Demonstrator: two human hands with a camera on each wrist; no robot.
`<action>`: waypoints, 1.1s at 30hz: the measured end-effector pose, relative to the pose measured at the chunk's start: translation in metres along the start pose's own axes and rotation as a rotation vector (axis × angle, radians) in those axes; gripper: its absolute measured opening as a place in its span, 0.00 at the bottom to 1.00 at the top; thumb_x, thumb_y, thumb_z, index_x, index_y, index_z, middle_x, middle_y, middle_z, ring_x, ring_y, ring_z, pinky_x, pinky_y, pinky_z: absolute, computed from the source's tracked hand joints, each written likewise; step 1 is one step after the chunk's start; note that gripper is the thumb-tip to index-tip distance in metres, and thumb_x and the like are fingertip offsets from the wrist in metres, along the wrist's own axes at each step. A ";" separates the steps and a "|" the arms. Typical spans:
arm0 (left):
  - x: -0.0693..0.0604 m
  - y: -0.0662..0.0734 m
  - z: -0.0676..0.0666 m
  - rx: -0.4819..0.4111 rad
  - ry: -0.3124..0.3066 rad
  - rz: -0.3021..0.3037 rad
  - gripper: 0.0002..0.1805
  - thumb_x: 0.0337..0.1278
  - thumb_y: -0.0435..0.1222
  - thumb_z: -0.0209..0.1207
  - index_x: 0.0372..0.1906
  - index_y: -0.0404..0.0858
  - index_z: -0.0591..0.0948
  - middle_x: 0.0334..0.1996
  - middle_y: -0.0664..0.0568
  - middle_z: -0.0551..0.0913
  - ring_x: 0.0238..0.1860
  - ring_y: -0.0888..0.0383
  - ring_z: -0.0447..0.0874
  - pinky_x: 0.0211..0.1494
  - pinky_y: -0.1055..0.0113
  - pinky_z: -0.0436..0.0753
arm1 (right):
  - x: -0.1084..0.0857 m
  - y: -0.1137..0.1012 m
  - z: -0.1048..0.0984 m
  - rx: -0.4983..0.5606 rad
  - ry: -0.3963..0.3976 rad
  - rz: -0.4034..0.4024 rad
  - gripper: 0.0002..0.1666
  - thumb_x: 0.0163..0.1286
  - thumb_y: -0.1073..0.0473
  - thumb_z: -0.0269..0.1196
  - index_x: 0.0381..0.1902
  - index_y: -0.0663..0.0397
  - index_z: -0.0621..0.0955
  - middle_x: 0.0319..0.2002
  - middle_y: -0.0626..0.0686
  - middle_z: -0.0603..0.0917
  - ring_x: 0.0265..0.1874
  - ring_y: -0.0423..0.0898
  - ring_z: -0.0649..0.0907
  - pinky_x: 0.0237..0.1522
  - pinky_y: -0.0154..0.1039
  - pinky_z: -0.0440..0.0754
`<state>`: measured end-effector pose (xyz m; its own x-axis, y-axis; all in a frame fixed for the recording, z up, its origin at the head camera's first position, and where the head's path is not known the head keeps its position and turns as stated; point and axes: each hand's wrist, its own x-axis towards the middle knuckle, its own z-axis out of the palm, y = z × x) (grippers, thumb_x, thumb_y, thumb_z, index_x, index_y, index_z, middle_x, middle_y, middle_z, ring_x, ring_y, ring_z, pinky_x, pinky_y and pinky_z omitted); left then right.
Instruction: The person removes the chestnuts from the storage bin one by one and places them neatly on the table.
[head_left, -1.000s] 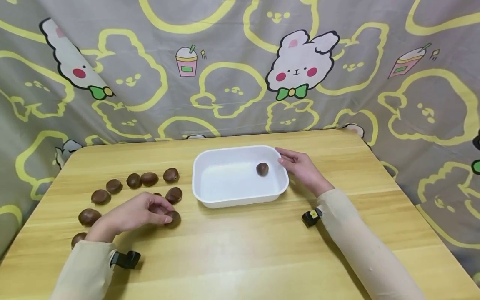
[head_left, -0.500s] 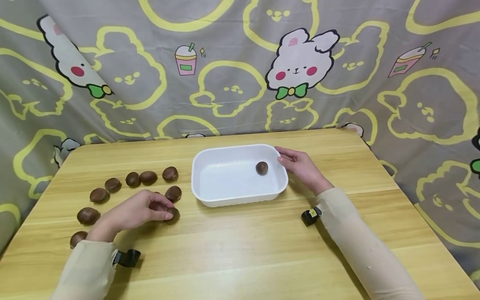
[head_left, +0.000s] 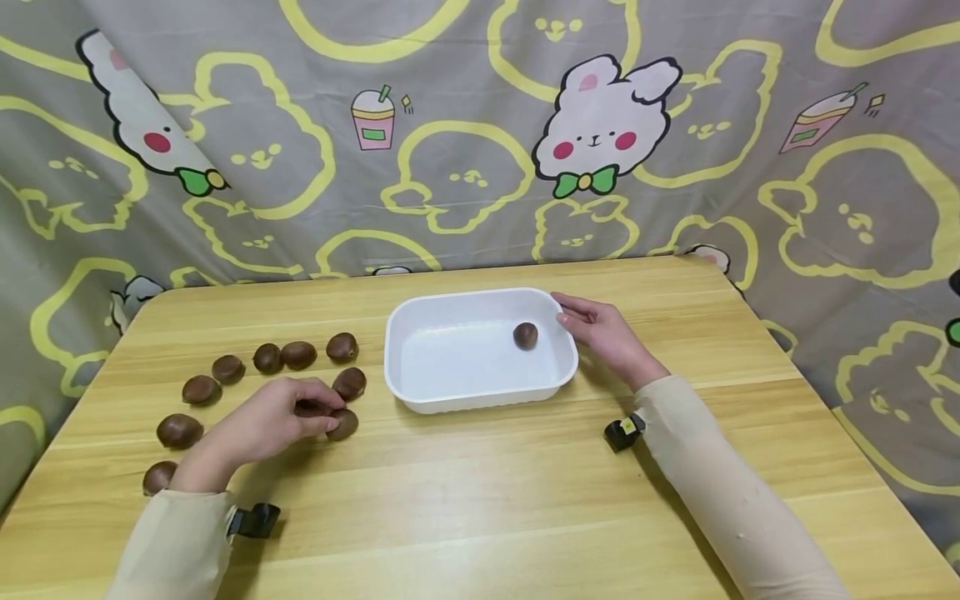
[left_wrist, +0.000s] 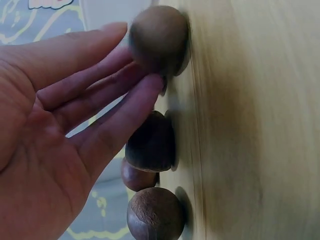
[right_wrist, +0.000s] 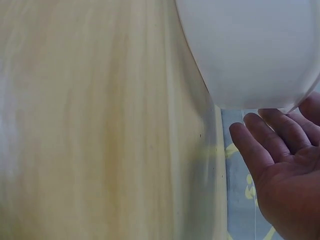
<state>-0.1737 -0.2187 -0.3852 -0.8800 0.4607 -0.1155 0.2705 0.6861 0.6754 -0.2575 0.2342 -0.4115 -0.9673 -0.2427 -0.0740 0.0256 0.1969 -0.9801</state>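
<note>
Beside a brown chestnut (head_left: pixel 342 425) on the table, my left hand (head_left: pixel 273 425) reaches out with fairly straight fingers. Its fingertips touch the near side of that chestnut (left_wrist: pixel 159 40), and the thumb tip lies at its edge in the left wrist view. Just behind is another chestnut (head_left: pixel 349 384). My right hand (head_left: pixel 611 337) rests against the right end of a white plastic tub (head_left: pixel 480 398), fingers extended along the outside and thumb at the rim. The right wrist view shows these loosely spread fingers (right_wrist: pixel 272 142) by the tub wall. One chestnut (head_left: pixel 526 336) lies inside the tub.
Several more chestnuts, such as one at the back (head_left: pixel 298 355) and one at the left (head_left: pixel 179 431), form a curve around my left hand. The wooden table (head_left: pixel 480 517) ends at a grey patterned curtain (head_left: pixel 465 92).
The chestnut at my left fingertips has shifted slightly away from me, and the left thumb now covers less of it. My right hand and the tub have stayed still.
</note>
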 end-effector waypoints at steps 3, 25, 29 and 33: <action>0.000 0.002 0.001 0.004 0.014 -0.003 0.07 0.57 0.34 0.68 0.41 0.39 0.86 0.38 0.56 0.84 0.37 0.59 0.81 0.38 0.66 0.81 | 0.000 0.000 0.000 0.006 -0.003 -0.003 0.30 0.76 0.59 0.57 0.72 0.61 0.66 0.68 0.62 0.69 0.63 0.54 0.74 0.55 0.36 0.76; 0.023 0.052 -0.028 0.042 0.081 0.003 0.14 0.63 0.46 0.64 0.47 0.42 0.86 0.41 0.56 0.85 0.43 0.58 0.82 0.47 0.56 0.78 | 0.001 0.000 0.000 -0.018 0.010 -0.001 0.29 0.76 0.58 0.57 0.71 0.59 0.67 0.68 0.59 0.70 0.63 0.52 0.74 0.55 0.36 0.76; 0.039 0.064 -0.029 0.017 0.085 0.053 0.14 0.64 0.44 0.64 0.48 0.42 0.86 0.42 0.55 0.85 0.43 0.58 0.82 0.50 0.55 0.79 | 0.001 0.000 0.000 -0.028 0.008 0.000 0.29 0.77 0.58 0.56 0.72 0.59 0.67 0.68 0.59 0.70 0.63 0.52 0.74 0.55 0.36 0.76; 0.056 0.076 -0.026 -0.027 0.096 0.119 0.12 0.63 0.39 0.64 0.49 0.40 0.85 0.44 0.53 0.85 0.46 0.58 0.81 0.51 0.57 0.81 | 0.000 0.000 0.000 -0.026 0.008 0.001 0.29 0.77 0.58 0.56 0.72 0.59 0.67 0.68 0.59 0.70 0.63 0.53 0.74 0.55 0.37 0.76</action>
<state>-0.2124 -0.1556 -0.3215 -0.8761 0.4809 0.0359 0.3655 0.6137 0.6999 -0.2578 0.2338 -0.4115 -0.9692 -0.2348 -0.0737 0.0204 0.2216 -0.9749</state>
